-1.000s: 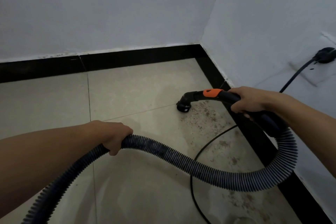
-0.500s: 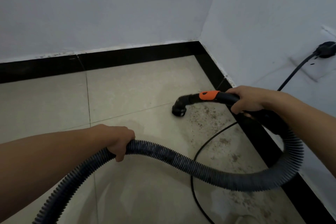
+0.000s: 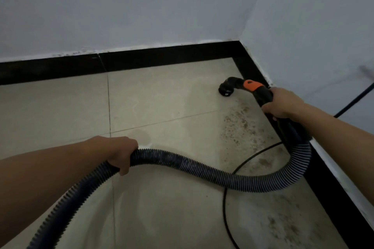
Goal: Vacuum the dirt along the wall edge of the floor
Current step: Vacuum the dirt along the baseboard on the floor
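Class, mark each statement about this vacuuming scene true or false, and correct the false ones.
1. The right hand grips the handle. True.
2. The nozzle points down at the floor near the corner. True.
3. The left hand hangs free. False: its fingers grip the hose.
4. The floor by the right wall is spotless. False: dirt lies there.
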`<state>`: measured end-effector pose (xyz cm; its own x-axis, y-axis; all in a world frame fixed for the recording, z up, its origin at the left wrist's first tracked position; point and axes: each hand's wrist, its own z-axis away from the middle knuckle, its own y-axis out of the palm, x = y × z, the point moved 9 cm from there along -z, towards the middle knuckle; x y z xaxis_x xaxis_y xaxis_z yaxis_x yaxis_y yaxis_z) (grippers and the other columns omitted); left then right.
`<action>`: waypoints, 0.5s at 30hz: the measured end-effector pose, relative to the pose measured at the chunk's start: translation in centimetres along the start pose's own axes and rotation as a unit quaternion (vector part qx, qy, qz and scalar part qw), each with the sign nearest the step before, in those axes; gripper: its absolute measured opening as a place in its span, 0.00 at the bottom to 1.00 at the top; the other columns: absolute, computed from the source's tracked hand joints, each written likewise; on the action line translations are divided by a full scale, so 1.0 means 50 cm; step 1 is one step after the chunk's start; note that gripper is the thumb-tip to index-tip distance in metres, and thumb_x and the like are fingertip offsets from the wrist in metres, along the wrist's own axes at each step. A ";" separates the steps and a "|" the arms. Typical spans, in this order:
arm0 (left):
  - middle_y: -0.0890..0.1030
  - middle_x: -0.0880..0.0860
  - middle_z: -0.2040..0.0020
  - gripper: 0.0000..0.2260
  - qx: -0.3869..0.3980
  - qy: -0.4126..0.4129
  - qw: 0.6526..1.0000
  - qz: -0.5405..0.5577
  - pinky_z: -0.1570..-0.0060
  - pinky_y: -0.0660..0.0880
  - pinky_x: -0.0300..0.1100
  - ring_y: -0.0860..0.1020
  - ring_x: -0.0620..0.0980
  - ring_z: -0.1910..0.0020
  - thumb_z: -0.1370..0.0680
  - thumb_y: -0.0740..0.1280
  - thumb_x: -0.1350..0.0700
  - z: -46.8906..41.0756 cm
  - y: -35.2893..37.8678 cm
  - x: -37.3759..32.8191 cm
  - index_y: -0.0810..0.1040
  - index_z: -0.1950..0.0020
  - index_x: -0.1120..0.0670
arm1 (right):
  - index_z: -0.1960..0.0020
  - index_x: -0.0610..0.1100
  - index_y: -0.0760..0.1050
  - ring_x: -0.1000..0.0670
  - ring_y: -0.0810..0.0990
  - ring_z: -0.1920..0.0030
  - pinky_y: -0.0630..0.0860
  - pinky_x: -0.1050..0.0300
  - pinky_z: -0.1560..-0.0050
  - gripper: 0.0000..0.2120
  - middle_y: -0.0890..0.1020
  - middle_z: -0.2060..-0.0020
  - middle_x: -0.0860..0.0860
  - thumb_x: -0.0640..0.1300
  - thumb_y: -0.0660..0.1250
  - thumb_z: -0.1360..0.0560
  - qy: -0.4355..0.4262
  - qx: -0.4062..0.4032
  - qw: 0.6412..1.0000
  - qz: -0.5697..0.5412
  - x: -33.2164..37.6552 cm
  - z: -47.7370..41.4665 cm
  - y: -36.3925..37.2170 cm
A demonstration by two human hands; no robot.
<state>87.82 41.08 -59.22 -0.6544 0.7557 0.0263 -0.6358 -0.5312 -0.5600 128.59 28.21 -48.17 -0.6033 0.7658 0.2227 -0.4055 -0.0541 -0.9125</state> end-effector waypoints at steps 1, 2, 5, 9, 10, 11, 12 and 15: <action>0.74 0.55 0.40 0.27 -0.005 0.007 1.000 0.012 0.49 0.73 0.43 0.75 0.53 0.42 0.31 0.75 0.52 -0.008 -0.007 -0.007 0.69 0.36 0.55 | 0.40 0.43 0.70 0.42 0.82 0.61 0.77 0.53 0.60 0.18 0.82 0.57 0.40 0.43 0.70 0.27 0.016 -0.016 0.999 0.023 -0.014 -0.004 -0.009; 0.75 0.54 0.42 0.26 -0.010 0.015 1.000 0.024 0.48 0.74 0.43 0.75 0.53 0.43 0.31 0.75 0.51 -0.017 -0.013 -0.015 0.70 0.37 0.54 | 0.38 0.43 0.70 0.41 0.82 0.59 0.76 0.52 0.58 0.19 0.82 0.56 0.40 0.44 0.70 0.27 0.033 -0.023 0.998 0.038 -0.030 -0.008 -0.014; 0.75 0.52 0.46 0.24 -0.017 0.043 0.998 0.038 0.49 0.75 0.44 0.75 0.52 0.46 0.31 0.75 0.51 -0.038 -0.033 -0.049 0.71 0.40 0.54 | 0.39 0.41 0.68 0.42 0.81 0.60 0.74 0.53 0.61 0.19 0.82 0.60 0.41 0.45 0.69 0.26 0.071 -0.027 0.995 0.071 -0.066 -0.005 -0.030; 0.74 0.53 0.48 0.21 -0.003 0.062 0.998 0.014 0.52 0.76 0.45 0.76 0.52 0.49 0.33 0.76 0.51 -0.053 -0.038 -0.081 0.69 0.47 0.53 | 0.43 0.40 0.69 0.45 0.80 0.66 0.72 0.55 0.65 0.15 0.81 0.66 0.43 0.42 0.69 0.26 0.078 -0.022 0.993 0.088 -0.076 0.005 -0.050; 0.74 0.53 0.48 0.21 0.002 0.061 0.998 0.007 0.52 0.76 0.45 0.75 0.52 0.49 0.33 0.76 0.51 -0.053 -0.037 -0.081 0.69 0.47 0.53 | 0.44 0.40 0.69 0.45 0.81 0.67 0.73 0.55 0.65 0.14 0.81 0.66 0.42 0.41 0.69 0.26 0.085 -0.013 0.993 0.077 -0.082 0.007 -0.052; 0.74 0.53 0.47 0.22 0.006 0.057 0.998 0.001 0.53 0.75 0.44 0.75 0.52 0.49 0.32 0.76 0.52 -0.052 -0.036 -0.079 0.69 0.45 0.53 | 0.45 0.38 0.70 0.44 0.81 0.68 0.77 0.53 0.64 0.14 0.81 0.65 0.41 0.40 0.69 0.27 0.097 -0.001 0.994 0.055 -0.091 0.008 -0.051; 0.74 0.53 0.46 0.23 0.007 0.053 0.999 -0.003 0.54 0.74 0.43 0.75 0.51 0.49 0.32 0.76 0.52 -0.051 -0.034 -0.073 0.70 0.43 0.54 | 0.46 0.36 0.71 0.42 0.82 0.69 0.81 0.50 0.63 0.13 0.82 0.64 0.40 0.38 0.69 0.28 0.107 0.012 0.994 0.025 -0.101 0.008 -0.048; 0.74 0.53 0.45 0.25 0.011 0.042 0.999 -0.005 0.52 0.75 0.44 0.75 0.51 0.48 0.32 0.76 0.52 -0.045 -0.029 -0.049 0.70 0.40 0.54 | 0.49 0.32 0.74 0.44 0.79 0.75 0.80 0.51 0.67 0.11 0.80 0.68 0.38 0.33 0.68 0.30 0.109 0.034 0.992 -0.049 -0.109 0.016 -0.042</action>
<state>91.26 40.86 -60.31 -0.6125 0.7895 -0.0377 -0.6510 -0.5309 -0.5425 132.16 23.63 -47.18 -0.3988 0.8897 0.2225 -0.5041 -0.0100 -0.8636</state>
